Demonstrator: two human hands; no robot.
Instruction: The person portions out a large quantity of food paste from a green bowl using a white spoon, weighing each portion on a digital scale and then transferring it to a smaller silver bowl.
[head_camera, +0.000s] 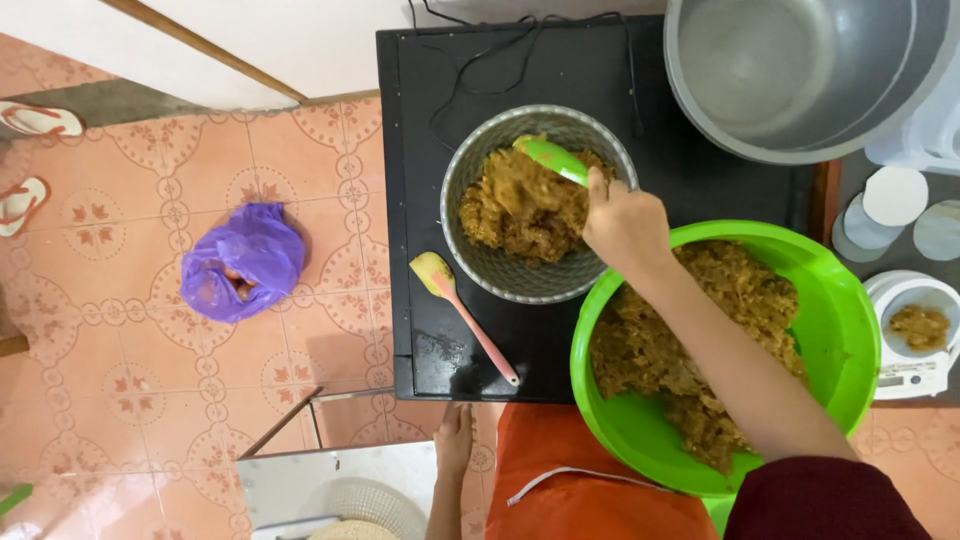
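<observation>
Right hand (625, 228) grips green spoon (552, 159) over metal bowl (480, 260), centre of black tabletop (420, 150). Bowl approx half full w/ brown mix; green basin (850, 320) at front edge holds plenty. Left hand (453, 440) hangs open, empty.

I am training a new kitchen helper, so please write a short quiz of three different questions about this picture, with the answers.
1. True or false: the right hand holds a green spoon over the metal colander.
2. Where does the pink-handled spatula lie?
A. in the green basin
B. on the black tabletop, beside the colander
C. on the tiled floor
3. Fill in: the brown minced mixture is in the colander, in the green basin and in a small dish on the white ______.

Key
1. True
2. B
3. Scale

The left hand hangs at the table's edge, holding nothing.
</observation>
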